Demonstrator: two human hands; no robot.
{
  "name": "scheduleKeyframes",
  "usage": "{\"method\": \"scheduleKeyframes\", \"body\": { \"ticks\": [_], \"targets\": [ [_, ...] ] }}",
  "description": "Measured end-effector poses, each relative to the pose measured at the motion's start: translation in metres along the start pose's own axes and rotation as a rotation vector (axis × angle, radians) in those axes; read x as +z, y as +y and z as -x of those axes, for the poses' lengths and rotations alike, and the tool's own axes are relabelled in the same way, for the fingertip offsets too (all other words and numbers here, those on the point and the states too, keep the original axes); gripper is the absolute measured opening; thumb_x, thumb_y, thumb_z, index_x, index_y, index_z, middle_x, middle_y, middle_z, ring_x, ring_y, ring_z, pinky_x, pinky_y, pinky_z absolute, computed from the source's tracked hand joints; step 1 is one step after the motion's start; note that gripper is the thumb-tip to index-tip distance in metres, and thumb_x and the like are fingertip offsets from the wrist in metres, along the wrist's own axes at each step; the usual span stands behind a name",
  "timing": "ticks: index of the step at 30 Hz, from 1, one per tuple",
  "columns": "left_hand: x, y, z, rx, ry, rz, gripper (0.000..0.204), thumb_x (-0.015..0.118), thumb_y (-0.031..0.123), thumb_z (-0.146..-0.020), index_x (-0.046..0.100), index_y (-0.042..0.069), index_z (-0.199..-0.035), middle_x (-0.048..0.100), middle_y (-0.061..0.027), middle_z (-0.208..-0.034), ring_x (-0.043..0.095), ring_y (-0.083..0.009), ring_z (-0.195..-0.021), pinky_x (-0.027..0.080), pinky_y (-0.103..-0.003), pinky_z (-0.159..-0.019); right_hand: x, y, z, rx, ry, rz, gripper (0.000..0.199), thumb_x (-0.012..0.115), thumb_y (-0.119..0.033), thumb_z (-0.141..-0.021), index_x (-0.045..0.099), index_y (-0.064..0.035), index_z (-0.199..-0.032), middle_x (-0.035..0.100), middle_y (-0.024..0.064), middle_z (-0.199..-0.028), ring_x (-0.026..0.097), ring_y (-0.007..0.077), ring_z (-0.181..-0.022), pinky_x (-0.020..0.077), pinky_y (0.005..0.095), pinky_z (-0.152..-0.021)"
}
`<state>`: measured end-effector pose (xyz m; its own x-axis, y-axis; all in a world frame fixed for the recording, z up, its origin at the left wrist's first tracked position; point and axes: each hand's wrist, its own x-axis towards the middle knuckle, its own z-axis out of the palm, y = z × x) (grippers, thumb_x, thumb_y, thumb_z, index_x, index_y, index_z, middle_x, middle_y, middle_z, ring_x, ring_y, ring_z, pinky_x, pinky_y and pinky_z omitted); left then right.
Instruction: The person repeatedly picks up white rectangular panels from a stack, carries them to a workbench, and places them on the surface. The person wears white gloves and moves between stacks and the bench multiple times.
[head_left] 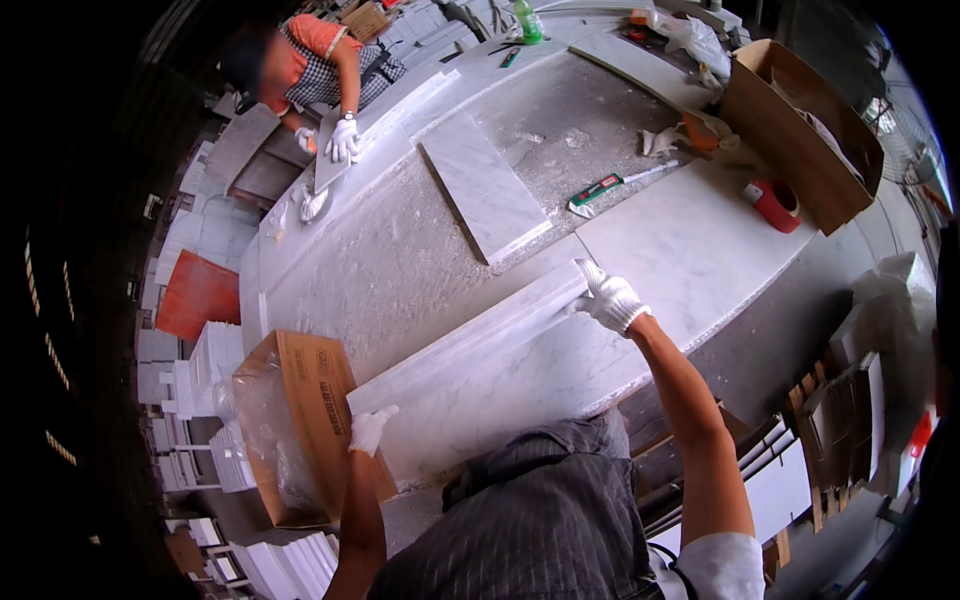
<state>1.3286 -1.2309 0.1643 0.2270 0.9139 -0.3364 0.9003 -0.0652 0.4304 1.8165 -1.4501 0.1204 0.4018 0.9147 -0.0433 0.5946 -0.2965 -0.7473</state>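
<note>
A long white marble strip lies slantwise before me, with a hand at each end. My left hand, in a white glove, grips its near left end beside a cardboard box. At the far right end, my right hand, also gloved, has its fingers and thumb around the strip. Underneath is a larger white marble slab. A separate marble piece rests on the dusty worktop just beyond, and a green-handled tool with a long pale end lies to its right.
Across the table, a person in white gloves handles another marble strip. An open cardboard box with plastic film stands at left; another box sits far right near red tape. A green bottle stands at the back.
</note>
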Motion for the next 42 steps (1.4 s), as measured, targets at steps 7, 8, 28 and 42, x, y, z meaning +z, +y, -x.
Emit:
{"method": "scheduleKeyframes", "body": {
  "ticks": [7, 8, 28, 42],
  "targets": [
    [-0.012, 0.023, 0.010, -0.102, -0.058, -0.034, 0.069, 0.071, 0.053, -0.068, 0.066, -0.002, -0.109, 0.062, -0.0208, -0.117, 0.057, -0.0310, -0.114, 0.044, -0.037, -0.095, 0.023, 0.021, -0.007, 0.029, 0.055, -0.059, 0.070, 0.074, -0.024, -0.077, 0.037, -0.0075, -0.134, 0.066, 0.0181, -0.095, 0.063, 0.0380, -0.087, 0.0507, 0.0412, -0.073],
    [-0.010, 0.025, 0.010, -0.131, -0.032, -0.089, 0.072, 0.069, 0.057, -0.068, 0.066, -0.002, -0.108, 0.059, -0.0225, -0.122, 0.053, -0.0336, -0.118, 0.041, -0.038, -0.099, 0.023, 0.024, -0.007, 0.043, 0.037, -0.058, 0.069, 0.075, -0.025, -0.077, 0.038, -0.0059, -0.132, 0.066, 0.0182, -0.096, 0.063, 0.0372, -0.089, 0.0508, 0.0408, -0.074],
    [-0.018, 0.027, 0.014, -0.064, -0.083, -0.171, 0.065, 0.064, 0.059, -0.074, 0.069, 0.000, -0.103, 0.063, -0.0258, -0.109, 0.058, -0.0365, -0.108, 0.041, -0.039, -0.095, 0.021, -0.006, -0.003, -0.011, 0.072, -0.324, 0.042, 0.069, -0.010, -0.081, 0.055, 0.0012, -0.119, 0.069, 0.0111, -0.099, 0.064, 0.0185, -0.091, 0.0510, 0.0308, -0.078],
    [0.000, 0.060, 0.068, 0.086, 0.534, 0.625, 0.074, 0.068, 0.007, -0.081, 0.026, 0.002, -0.141, 0.033, -0.0162, -0.142, 0.040, -0.0290, -0.127, 0.036, -0.040, -0.104, 0.010, -0.018, 0.004, -0.014, 0.038, -0.282, 0.094, 0.081, -0.034, -0.070, 0.028, -0.0031, -0.142, 0.047, 0.0167, -0.136, 0.050, 0.0274, -0.122, 0.0432, 0.0361, -0.098]
  ]
}}
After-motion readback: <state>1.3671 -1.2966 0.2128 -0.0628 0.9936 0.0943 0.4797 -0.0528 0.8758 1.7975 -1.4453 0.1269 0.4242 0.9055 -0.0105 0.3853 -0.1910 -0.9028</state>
